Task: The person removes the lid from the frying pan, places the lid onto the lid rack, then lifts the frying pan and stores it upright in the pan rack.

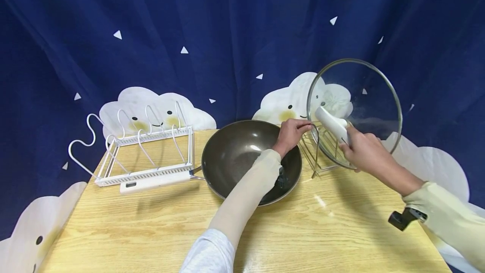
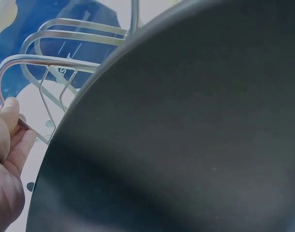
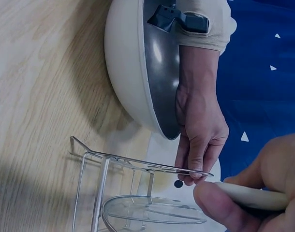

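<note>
My left hand reaches over the dark wok and pinches a wire loop of a metal lid rack. The left wrist view shows thumb and fingers on that loop, with the wok's dark inside filling most of the picture. To the right, my right hand grips the white handle of a large round glass lid. The lid stands upright on edge, overlapping the metal rack in the head view. From the right wrist view, the white handle lies between thumb and fingers.
A white rack with wavy wire dividers stands at the left of the wooden table. In front of it lies the wok's long white handle, pointing left. A blue curtain with clouds and triangles hangs behind the table.
</note>
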`<move>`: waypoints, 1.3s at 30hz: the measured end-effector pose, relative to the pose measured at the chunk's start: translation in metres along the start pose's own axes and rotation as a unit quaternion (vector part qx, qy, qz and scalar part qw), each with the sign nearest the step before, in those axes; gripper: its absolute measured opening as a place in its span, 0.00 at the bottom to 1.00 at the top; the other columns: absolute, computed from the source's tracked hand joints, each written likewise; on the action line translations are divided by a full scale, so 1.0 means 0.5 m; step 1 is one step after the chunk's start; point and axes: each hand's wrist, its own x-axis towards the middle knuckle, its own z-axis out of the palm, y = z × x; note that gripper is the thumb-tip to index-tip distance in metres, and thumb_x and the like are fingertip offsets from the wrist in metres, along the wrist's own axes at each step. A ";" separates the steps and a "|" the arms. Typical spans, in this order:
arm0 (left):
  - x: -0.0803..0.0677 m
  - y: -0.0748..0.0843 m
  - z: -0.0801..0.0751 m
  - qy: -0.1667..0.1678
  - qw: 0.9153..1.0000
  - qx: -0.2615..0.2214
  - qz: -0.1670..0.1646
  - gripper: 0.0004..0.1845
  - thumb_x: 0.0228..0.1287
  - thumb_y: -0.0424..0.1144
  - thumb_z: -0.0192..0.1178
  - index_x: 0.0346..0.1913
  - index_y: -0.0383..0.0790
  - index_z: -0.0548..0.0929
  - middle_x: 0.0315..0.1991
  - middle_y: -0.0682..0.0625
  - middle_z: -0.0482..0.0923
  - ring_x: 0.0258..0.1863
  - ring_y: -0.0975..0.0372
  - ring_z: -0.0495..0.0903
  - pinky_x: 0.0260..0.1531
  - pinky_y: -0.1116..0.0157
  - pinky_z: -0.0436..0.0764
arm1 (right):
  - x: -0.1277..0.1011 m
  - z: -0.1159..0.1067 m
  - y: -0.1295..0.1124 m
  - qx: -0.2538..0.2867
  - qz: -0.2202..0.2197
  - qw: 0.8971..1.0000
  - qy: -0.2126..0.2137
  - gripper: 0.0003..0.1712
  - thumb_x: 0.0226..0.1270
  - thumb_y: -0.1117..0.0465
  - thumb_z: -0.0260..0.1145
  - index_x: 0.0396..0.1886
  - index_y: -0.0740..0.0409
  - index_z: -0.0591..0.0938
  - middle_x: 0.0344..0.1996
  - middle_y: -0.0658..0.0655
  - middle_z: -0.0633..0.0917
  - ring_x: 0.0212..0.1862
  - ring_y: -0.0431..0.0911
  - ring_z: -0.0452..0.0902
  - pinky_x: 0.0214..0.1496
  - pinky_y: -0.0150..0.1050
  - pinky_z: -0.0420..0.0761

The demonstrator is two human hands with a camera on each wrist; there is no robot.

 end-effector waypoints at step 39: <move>-0.006 0.001 0.003 0.033 0.999 -0.033 -0.026 0.10 0.66 0.44 0.70 0.47 0.48 0.93 0.44 0.55 0.90 0.48 0.67 0.87 0.44 0.78 0.77 | 0.012 0.039 -0.037 -0.053 0.010 0.996 0.065 0.15 0.63 0.65 0.66 0.42 0.75 0.75 0.24 0.70 0.80 0.26 0.66 0.79 0.26 0.62 0.74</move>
